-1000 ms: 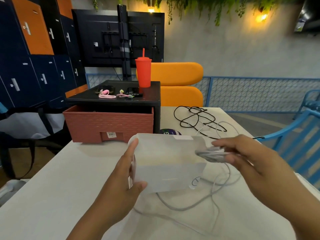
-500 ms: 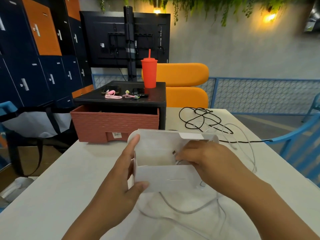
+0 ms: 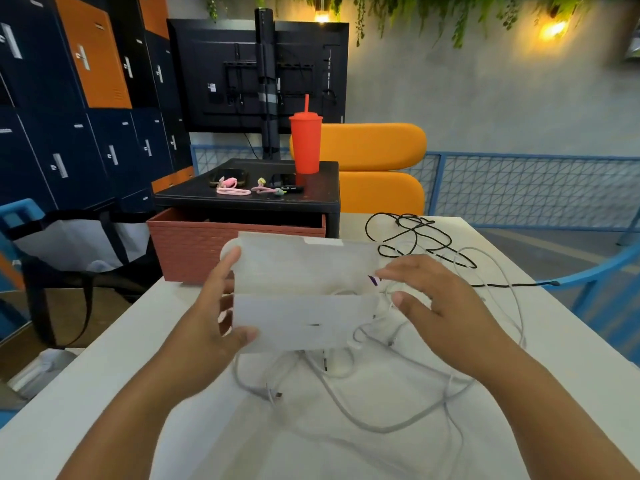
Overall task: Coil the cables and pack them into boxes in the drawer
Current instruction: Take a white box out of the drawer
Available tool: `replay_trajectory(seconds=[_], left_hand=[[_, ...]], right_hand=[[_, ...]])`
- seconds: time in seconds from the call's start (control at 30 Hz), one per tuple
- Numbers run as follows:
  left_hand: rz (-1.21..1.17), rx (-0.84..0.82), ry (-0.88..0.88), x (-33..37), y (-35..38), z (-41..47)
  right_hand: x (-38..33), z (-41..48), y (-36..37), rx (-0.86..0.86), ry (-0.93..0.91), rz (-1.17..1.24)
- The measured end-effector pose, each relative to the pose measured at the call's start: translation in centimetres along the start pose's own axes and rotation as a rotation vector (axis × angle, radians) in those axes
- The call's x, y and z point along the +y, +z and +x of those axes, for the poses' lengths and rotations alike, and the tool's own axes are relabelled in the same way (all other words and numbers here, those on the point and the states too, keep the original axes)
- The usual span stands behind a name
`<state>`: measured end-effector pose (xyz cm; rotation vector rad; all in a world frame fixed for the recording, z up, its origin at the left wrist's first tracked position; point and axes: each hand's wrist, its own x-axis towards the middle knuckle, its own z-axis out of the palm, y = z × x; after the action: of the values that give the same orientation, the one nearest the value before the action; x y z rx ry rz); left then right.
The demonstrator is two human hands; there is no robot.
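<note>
Head view: left hand [image 3: 214,320] grips white box [image 3: 304,317], lid up, mid desk [image 3: 104,393]; packing step. Right hand [image 3: 440,306] loose-fingered at box's right end, holding nothing. White cables [image 3: 381,424] sprawl toward near edge; next, likely coil one.

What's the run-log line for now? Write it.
left hand grips white box | right hand open beside box | white cables loose on table | black cable uncoiled

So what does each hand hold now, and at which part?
The left hand grips the white box at its left end, thumb on the front wall. The right hand, fingers relaxed beside the right end, holds nothing.
</note>
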<state>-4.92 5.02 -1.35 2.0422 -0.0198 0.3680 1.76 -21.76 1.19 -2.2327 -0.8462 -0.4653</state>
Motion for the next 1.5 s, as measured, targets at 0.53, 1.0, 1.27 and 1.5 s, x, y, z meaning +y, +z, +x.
replay_trajectory(seconds=[0.53, 1.0, 1.27, 1.5], left_hand=[[0.206, 0.141, -0.147, -7.5, -3.8, 10.0], [0.262, 0.172, -0.255, -10.8, -2.8, 10.1], [0.168, 0.463, -0.366, -9.1, 0.3, 8.0], [0.223, 0.179, -0.359, -5.1, 4.1, 1.9]], right_hand=[[5.3, 0.4, 7.2, -0.177, 0.331, 0.228], [7.2, -0.9, 9.2, -0.248, 0.293, 0.101], [7.3, -1.3, 8.8, -0.18, 0.277, 0.136], [5.4, -2.1, 7.4, -0.135, 0.231, 0.188]])
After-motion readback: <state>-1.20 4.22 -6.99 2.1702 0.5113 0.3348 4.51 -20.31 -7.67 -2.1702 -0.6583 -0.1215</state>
